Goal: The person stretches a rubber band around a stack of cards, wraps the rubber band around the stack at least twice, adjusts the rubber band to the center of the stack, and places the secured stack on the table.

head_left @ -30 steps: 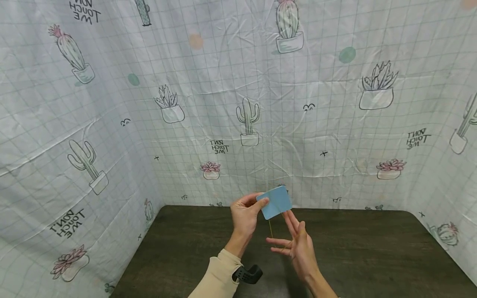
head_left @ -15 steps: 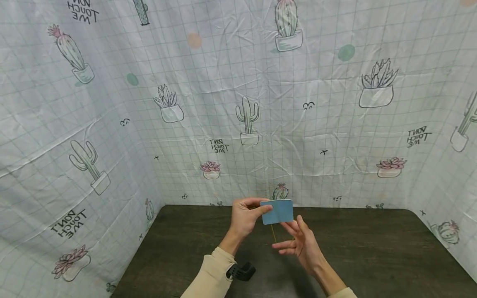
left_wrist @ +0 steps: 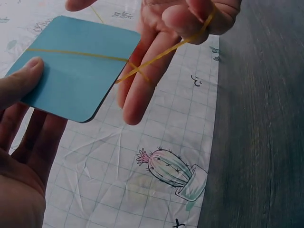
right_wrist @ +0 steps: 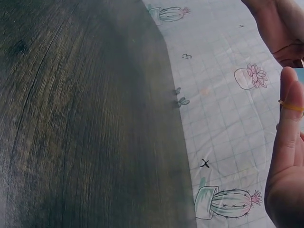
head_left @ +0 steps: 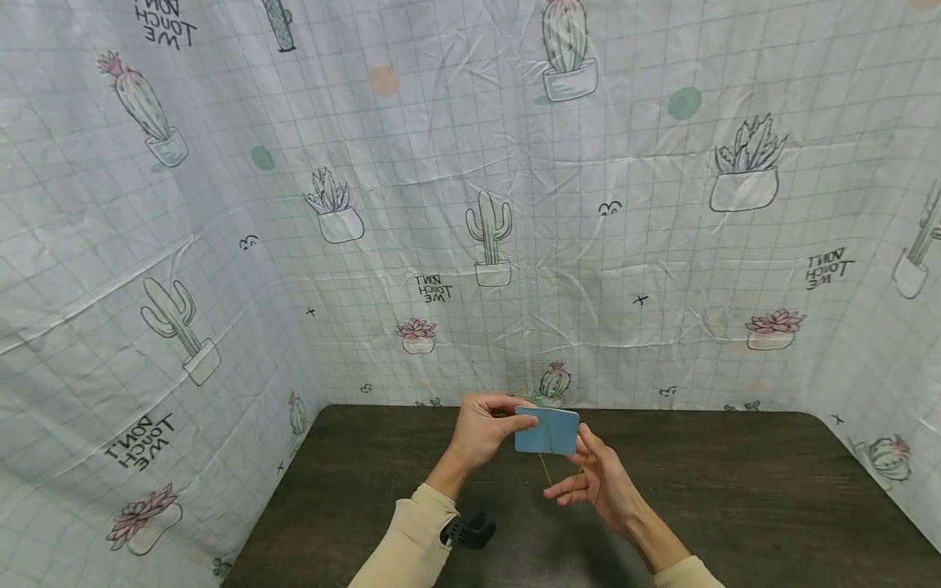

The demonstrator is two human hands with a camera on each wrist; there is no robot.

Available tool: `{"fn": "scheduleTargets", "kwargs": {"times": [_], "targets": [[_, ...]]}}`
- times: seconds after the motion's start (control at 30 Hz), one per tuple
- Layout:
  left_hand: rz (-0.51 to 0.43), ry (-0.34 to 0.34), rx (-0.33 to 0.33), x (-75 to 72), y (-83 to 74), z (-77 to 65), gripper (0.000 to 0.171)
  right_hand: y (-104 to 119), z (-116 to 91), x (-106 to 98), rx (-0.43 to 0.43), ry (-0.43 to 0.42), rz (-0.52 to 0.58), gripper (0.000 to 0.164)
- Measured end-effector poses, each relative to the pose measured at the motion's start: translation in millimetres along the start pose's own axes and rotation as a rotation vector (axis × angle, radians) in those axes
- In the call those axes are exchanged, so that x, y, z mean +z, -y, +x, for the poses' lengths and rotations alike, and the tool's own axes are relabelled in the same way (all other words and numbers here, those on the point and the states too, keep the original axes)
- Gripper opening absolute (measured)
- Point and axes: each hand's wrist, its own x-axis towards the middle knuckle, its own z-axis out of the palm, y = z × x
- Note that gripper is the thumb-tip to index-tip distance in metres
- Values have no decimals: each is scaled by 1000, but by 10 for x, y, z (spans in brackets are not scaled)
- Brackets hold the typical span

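Observation:
A thin light-blue stack of cards (head_left: pixel 557 433) with rounded corners is held up above the table. My left hand (head_left: pixel 474 433) pinches its left side, thumb on the near face and fingers behind. A yellow rubber band (left_wrist: pixel 78 52) runs across the face, crosses itself at the edge and stretches to my right hand (head_left: pixel 608 483). There it loops round bent fingers (left_wrist: pixel 183 23), while two straighter fingers reach towards the back of the stack. In the right wrist view the band circles a finger (right_wrist: pixel 290 123); most of the stack lies outside that view.
The dark wooden table (head_left: pixel 735 490) spreads below both hands. A white cloth (head_left: pixel 632 245) printed with cacti hangs behind it and at both sides. A black strap device (head_left: pixel 470 531) sits at the left wrist.
Both hands and the stack have come down a little. The stack has turned from tilted to nearly level, and the right hand's thumb has moved in close to its right edge.

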Motion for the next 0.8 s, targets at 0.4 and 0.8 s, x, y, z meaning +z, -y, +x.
{"fn": "scheduleTargets", "kwargs": {"times": [0.4, 0.8], "targets": [[37, 148, -13, -60, 49, 14, 12, 65, 40, -51, 22, 86, -32, 80], [52, 277, -17, -76, 24, 11, 12, 84, 78, -121, 35, 166, -5, 64]]}}
